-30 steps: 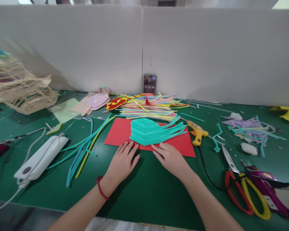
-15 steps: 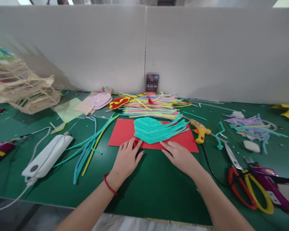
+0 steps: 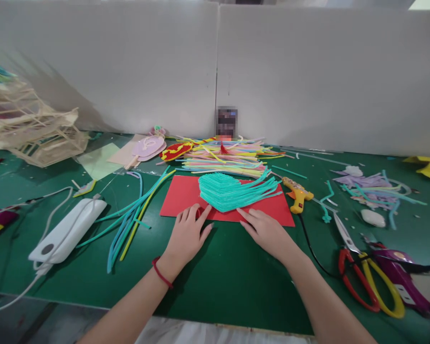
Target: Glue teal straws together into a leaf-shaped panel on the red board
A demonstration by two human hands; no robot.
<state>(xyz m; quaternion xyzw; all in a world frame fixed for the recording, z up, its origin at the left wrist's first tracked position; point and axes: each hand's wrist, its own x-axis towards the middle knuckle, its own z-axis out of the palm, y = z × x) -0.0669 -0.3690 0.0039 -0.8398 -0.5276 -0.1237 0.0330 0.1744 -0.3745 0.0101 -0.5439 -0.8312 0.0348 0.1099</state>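
A red card [image 3: 179, 191] lies flat before me, bearing a leaf-shaped piece of teal pipe cleaners [image 3: 220, 191] whose loose strands trail to the right. My left hand [image 3: 189, 231] rests at the card's front edge, fingers spread, its index fingertip at the piece's lower left. On the other side my right hand [image 3: 265, 231] lies with fingers stretched, the index fingertip close to the piece's lower tip. Neither hand grips anything. Just right of the card is a yellow hot glue gun [image 3: 298, 195].
Pipe cleaners [image 3: 229, 166] in many colours lie behind the card, below a blurred-out phone [image 3: 227, 123]. Scissors [image 3: 367, 272] and a purple glue gun [image 3: 403, 272] lie at right. A white power strip [image 3: 69, 231] and teal strands [image 3: 134, 220] are at left, near a stick frame [image 3: 43, 129].
Hardly anything differs. The view has shifted slightly, and both hands stay at the front of the red card with fingers in nearly the same pose.
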